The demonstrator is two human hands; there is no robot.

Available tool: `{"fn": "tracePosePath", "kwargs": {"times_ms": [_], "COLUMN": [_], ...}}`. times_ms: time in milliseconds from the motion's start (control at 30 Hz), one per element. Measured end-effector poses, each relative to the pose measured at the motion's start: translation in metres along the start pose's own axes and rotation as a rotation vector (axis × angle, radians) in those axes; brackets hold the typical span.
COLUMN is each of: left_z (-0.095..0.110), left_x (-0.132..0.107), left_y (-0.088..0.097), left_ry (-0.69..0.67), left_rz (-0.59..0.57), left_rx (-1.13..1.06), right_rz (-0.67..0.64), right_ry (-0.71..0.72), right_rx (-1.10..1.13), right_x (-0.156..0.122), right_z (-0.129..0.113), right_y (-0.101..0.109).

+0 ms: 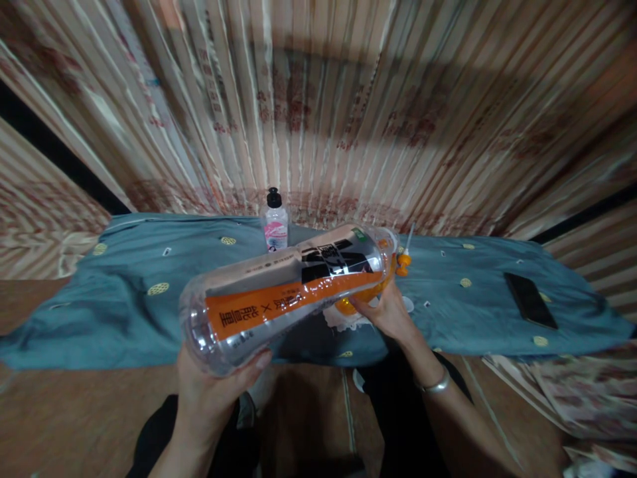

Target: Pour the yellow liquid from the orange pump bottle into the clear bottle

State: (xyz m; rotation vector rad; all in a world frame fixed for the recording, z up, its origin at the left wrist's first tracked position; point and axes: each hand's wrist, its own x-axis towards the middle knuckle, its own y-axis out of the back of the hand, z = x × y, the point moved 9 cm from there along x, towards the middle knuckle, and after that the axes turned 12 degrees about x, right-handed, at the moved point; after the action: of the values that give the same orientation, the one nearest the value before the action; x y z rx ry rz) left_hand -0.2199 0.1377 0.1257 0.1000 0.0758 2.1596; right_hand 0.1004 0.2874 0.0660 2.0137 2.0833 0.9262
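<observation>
My left hand [213,382] grips the base end of a large clear plastic bottle [279,285] from below. The bottle has an orange, silver and black label and lies tilted, its neck end higher and to the right. Behind its neck end, my right hand [388,309] is closed around an orange translucent container [348,305], mostly hidden by the bottle. Close to the bottle's neck is a small orange piece with a thin pale tube [404,262] pointing upward. Whether liquid is flowing cannot be made out.
A clear squeeze bottle with a black cap [275,222] stands at the back of the table. A teal patterned cloth [144,312] covers the tabletop. A white lacy mat [341,322] lies near my right hand. A black phone [530,300] rests at the right. A pleated curtain [318,119] hangs behind.
</observation>
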Motion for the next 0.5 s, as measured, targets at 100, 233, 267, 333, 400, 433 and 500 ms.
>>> {"fn": "tracePosePath", "kwargs": {"times_ms": [100, 233, 267, 333, 400, 433, 500], "left_z": [0.007, 0.0099, 0.0099, 0.0091, 0.0069, 0.0055, 0.0027], "left_x": [0.0005, 0.0016, 0.0018, 0.0022, 0.0029, 0.0035, 0.0055], "left_y": [-0.0011, -0.0027, -0.0029, -0.0031, -0.0027, -0.0023, -0.0012], "left_ry": [-0.048, -0.071, -0.074, -0.073, -0.061, -0.055, -0.06], "left_rz": [-0.001, -0.014, -0.017, -0.018, -0.012, -0.012, -0.015], "left_rx": [0.009, 0.073, 0.083, 0.091, 0.064, 0.048, 0.026], "right_rz": [0.012, 0.018, 0.019, 0.015, 0.007, 0.005, 0.005], "right_ry": [-0.007, -0.015, -0.01, 0.003, 0.0, -0.006, -0.015], "right_rx": [0.013, 0.029, 0.028, 0.03, 0.037, 0.042, 0.052], "right_x": [0.0, 0.0006, 0.0009, 0.0018, 0.0028, 0.0032, 0.004], "right_z": [0.0, 0.0005, -0.0002, -0.0022, -0.0035, -0.0037, -0.0039], "right_y": [-0.0001, -0.0013, -0.0015, -0.0022, -0.0029, -0.0031, -0.0032]}}
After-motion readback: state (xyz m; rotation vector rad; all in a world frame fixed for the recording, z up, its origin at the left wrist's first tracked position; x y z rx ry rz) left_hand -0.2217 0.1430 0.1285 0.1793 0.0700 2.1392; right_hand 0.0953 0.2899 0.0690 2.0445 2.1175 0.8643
